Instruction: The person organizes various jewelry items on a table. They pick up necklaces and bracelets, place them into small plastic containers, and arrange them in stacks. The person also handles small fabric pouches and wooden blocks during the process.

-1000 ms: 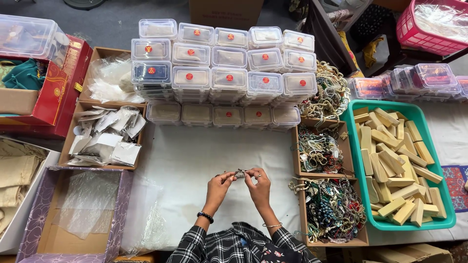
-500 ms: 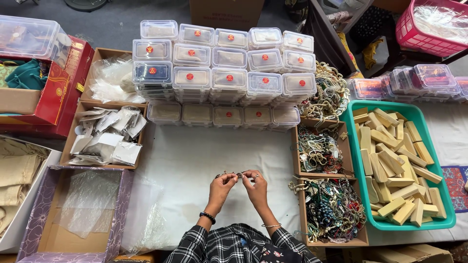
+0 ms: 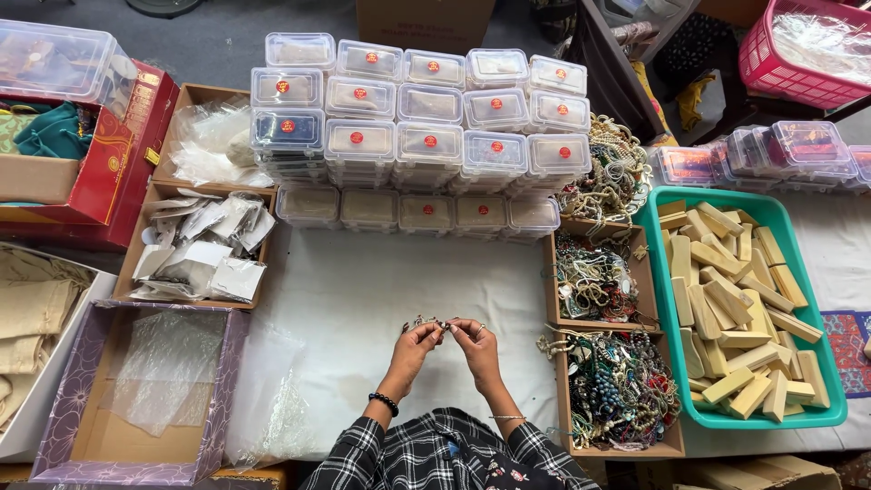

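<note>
My left hand [image 3: 419, 342] and my right hand [image 3: 472, 341] meet over the white cloth [image 3: 363, 281], fingertips pinched together on a small beaded piece of jewellery [image 3: 434, 323]. The piece is stretched between both hands, a short beaded end sticking out to the left. A dark bead bracelet sits on my left wrist and a thin bangle on my right. My sleeves are black and white plaid.
Stacked clear plastic boxes [image 3: 422, 127] fill the far side. Cardboard trays of tangled jewellery [image 3: 617, 390] lie at right, beside a green tray of wooden blocks [image 3: 735, 308]. At left stand a tray of small packets [image 3: 200, 245] and a purple box with plastic wrap [image 3: 145, 390].
Both hands have shifted slightly to the left and drawn closer, fingers working the small beaded piece.
</note>
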